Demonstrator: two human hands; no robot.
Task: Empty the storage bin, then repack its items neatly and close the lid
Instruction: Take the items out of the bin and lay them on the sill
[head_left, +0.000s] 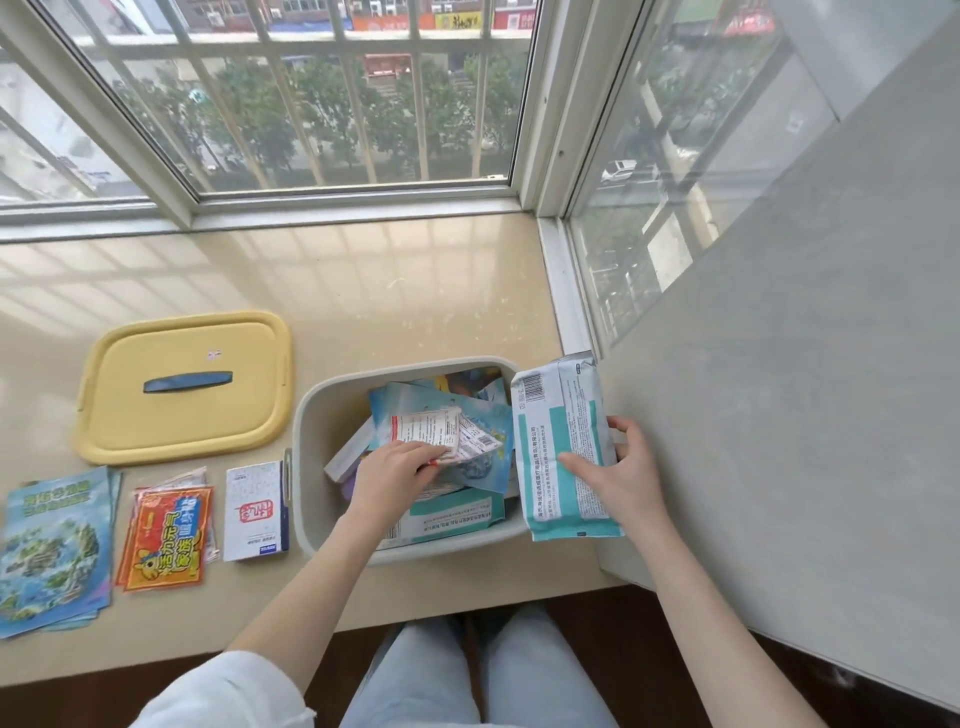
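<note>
A teal-and-white pack (563, 447) is gripped by the right hand (618, 470) at the storage bin (311, 426) rim, lower centre; small white sachets (441, 434) are pinched by the left hand (392, 475) inside.

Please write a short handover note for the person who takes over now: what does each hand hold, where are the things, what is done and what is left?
Left hand: inside the storage bin, fingers on a small white packet.
Right hand: holds a white-teal pack upright at the bin's right edge.
Yellow lid: off, flat on the sill left of the bin.
Already out, left of the bin: blue packets, orange packets, white box.
Left: empty the remaining packets, repack neatly, close the lid.
</note>
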